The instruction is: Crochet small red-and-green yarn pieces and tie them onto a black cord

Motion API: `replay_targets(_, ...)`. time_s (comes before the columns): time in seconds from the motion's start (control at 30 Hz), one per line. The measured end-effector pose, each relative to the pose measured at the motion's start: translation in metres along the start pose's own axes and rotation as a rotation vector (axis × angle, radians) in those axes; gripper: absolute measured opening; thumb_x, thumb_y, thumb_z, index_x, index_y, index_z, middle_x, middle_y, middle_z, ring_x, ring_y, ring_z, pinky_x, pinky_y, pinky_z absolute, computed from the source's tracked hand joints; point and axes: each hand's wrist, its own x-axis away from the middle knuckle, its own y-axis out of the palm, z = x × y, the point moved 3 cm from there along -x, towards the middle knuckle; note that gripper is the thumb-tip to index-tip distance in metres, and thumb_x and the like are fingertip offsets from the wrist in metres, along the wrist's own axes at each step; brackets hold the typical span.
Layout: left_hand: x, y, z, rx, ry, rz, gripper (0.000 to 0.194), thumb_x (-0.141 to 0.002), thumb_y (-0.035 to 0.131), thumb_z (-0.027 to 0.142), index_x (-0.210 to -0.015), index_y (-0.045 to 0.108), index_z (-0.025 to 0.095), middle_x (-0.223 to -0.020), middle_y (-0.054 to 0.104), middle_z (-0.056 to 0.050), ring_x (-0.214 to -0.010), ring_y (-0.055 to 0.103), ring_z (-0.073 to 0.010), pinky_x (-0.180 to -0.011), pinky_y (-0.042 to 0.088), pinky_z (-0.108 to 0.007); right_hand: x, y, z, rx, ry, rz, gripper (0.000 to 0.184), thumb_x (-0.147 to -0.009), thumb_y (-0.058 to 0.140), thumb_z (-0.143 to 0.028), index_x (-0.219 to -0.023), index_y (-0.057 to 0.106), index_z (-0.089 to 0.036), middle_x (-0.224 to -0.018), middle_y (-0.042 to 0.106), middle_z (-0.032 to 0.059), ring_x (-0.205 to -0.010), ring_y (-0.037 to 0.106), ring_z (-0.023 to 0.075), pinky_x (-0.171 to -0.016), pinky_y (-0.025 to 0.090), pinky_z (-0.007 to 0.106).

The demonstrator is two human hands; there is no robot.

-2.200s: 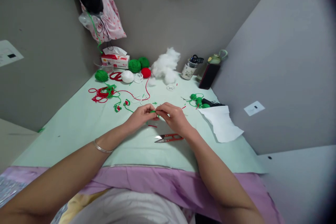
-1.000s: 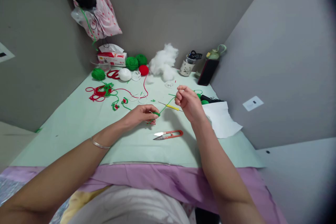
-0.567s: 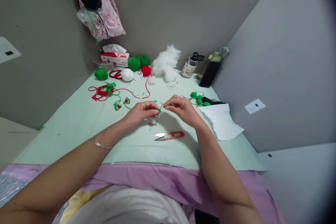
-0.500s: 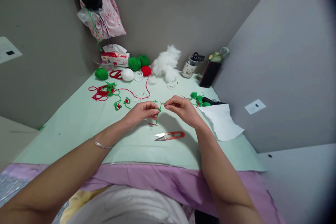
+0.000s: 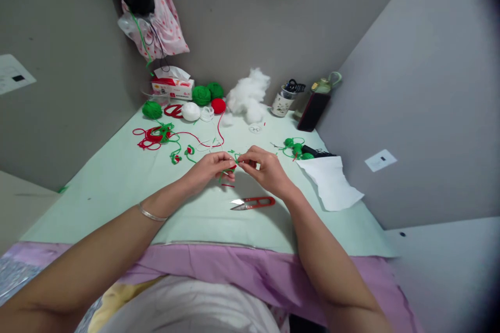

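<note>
Head view: small green-and-red yarn piece (image 5: 233,167) sits between the hands above the pale green tabletop (image 5: 195,223). Left hand (image 5: 213,167) pinches it, thumb against fingers; right hand (image 5: 263,167) has thumb and fingertips closed on green yarn at its right edge. Looks soft and small, red patch against green, loose green strands sticking out (exact shape hidden by fingers). Orange-handled metal thread snips (image 5: 250,203) lie nearer the body, blades apart; short red yarn snippet (image 5: 228,185) just below left hand.

My bracelet (image 5: 151,216) smooth shiny metal, the yarn (image 5: 227,170) I hold matt, snips (image 5: 246,204) metal-bladed, stuffing (image 5: 250,94) fluffy, tabletop (image 5: 211,226) smooth
</note>
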Motion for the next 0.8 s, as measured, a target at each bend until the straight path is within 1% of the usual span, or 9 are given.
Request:
replay_targets(0.17, 0.000, 0.001, -0.001, 0.005, -0.019, -0.009, 0.027, -0.080, 0.076, 0.038, -0.081, 0.063, 0.015, -0.076, 0.059, 0.000, -0.068, 0.064, -0.0133, -0.072, 0.056, -0.031, 0.002, 0.004, -0.003, 0.052, -0.038, 0.012, 0.014, -0.089, 0.058, -0.015, -0.089, 0.071, -0.022, -0.079, 0.057, 0.0005, -0.065, 0.051, 0.0114, -0.064, 0.039, 0.026)
replay_targets(0.23, 0.000, 0.000, -0.002, -0.002, -0.020, -0.014, 0.026, -0.079, 0.077, 0.038, -0.082, 0.064, 0.015, -0.077, 0.060, 0.000, -0.069, 0.064, -0.0135, -0.073, 0.056, -0.032, 0.001, 0.002, -0.002, 0.040, -0.020, 0.021, 0.015, -0.088, 0.058, -0.014, -0.088, 0.070, -0.022, -0.080, 0.058, 0.0004, -0.065, 0.051, 0.0116, -0.065, 0.039, 0.026)
replay_targets(0.37, -0.001, -0.003, -0.004, -0.040, -0.006, 0.000, 0.025, -0.077, 0.079, 0.035, -0.091, 0.067, 0.018, -0.081, 0.065, 0.000, -0.073, 0.066, -0.0145, -0.075, 0.054, -0.032, -0.001, -0.009, 0.007, -0.091, 0.072, 0.049, 0.010, -0.090, 0.062, -0.021, -0.089, 0.071, -0.022, -0.083, 0.062, 0.0016, -0.070, 0.053, 0.0136, -0.067, 0.040, 0.028)
replay_targets(0.47, -0.002, -0.005, -0.004, -0.088, 0.019, 0.015, 0.024, -0.078, 0.077, 0.033, -0.095, 0.069, 0.019, -0.081, 0.069, -0.001, -0.075, 0.066, -0.0152, -0.077, 0.051, -0.031, -0.001, -0.017, 0.009, -0.211, 0.113, 0.011, 0.010, -0.089, 0.066, -0.027, -0.089, 0.075, -0.023, -0.084, 0.064, 0.0020, -0.075, 0.055, 0.0154, -0.069, 0.041, 0.029)
replay_targets(0.53, -0.001, -0.006, -0.004, -0.107, 0.039, 0.022, 0.023, -0.078, 0.076, 0.032, -0.096, 0.070, 0.019, -0.080, 0.070, -0.001, -0.076, 0.065, -0.0159, -0.079, 0.050, -0.032, -0.001, -0.021, 0.009, -0.245, 0.127, -0.017, 0.011, -0.089, 0.067, -0.029, -0.089, 0.076, -0.024, -0.082, 0.062, 0.0018, -0.075, 0.055, 0.0156, -0.068, 0.041, 0.030)
replay_targets(0.8, 0.000, -0.005, 0.000, -0.121, 0.036, 0.055, 0.025, -0.075, 0.078, 0.029, -0.097, 0.072, 0.019, -0.085, 0.072, -0.002, -0.083, 0.068, -0.0187, -0.085, 0.049, -0.034, 0.001, -0.019, 0.010, -0.142, 0.110, -0.051, 0.012, -0.090, 0.066, -0.023, -0.091, 0.077, -0.025, -0.083, 0.059, 0.0015, -0.074, 0.055, 0.0148, -0.066, 0.039, 0.029)
